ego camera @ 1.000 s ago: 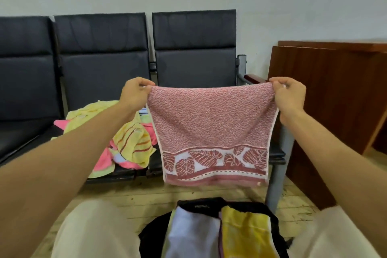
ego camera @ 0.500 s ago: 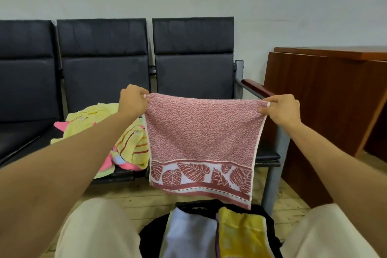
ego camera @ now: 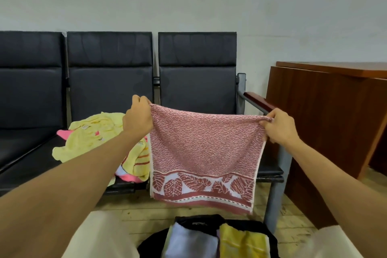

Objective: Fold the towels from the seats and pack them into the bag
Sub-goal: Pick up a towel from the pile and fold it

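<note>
Black seats [ego camera: 196, 73] behind; both hands, left [ego camera: 138, 118], right [ego camera: 279, 126], pinch pink towel [ego camera: 206, 153] top corners.

Both arms extended forward, bare to the elbow. Left hand [ego camera: 138, 118] raised slightly higher, fingers curled and pinching a corner of the pink towel [ego camera: 206, 153]. Right hand [ego camera: 279, 126] likewise pinching the opposite corner (knuckles toward camera).
</note>
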`<state>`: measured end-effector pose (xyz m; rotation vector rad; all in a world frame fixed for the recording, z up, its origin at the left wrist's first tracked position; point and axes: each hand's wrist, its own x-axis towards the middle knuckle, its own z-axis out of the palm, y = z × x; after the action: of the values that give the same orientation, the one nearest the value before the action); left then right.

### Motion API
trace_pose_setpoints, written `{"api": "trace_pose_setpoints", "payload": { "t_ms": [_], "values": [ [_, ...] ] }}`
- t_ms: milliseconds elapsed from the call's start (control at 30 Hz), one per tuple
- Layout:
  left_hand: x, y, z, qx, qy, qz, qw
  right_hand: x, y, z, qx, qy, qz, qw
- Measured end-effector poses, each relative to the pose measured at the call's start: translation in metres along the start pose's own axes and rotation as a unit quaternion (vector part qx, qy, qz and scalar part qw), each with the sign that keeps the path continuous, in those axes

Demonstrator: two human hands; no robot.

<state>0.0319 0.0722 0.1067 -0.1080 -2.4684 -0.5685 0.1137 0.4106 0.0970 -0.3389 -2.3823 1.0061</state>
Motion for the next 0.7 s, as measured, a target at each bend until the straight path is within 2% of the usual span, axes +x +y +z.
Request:
{"api": "trace_pose_setpoints", "payload": {
  "t_ms": [100,200,267,567,700],
  "values": [
    [0.007,0.002,0.001,-0.095,-0.041,-0.053,0.993,-0.001,-0.006,0.0,0.015,-0.051,-0.033,0.998],
    [0.01,0.005,-0.001,-0.237,-0.09,-0.117,0.96,0.002,-0.011,-0.003,0.047,-0.033,-0.03,0.998],
    [0.012,0.008,-0.002,-0.292,-0.101,-0.144,0.94,0.006,-0.01,-0.004,0.082,-0.026,-0.006,0.996],
    [0.062,0.003,0.026,-0.303,-0.092,-0.161,0.935,0.065,-0.002,0.016,0.117,-0.02,0.0,0.993],
    [0.094,-0.01,0.055,-0.288,-0.075,-0.148,0.943,0.104,-0.001,0.031,0.101,0.012,-0.056,0.993]
  ]
}}
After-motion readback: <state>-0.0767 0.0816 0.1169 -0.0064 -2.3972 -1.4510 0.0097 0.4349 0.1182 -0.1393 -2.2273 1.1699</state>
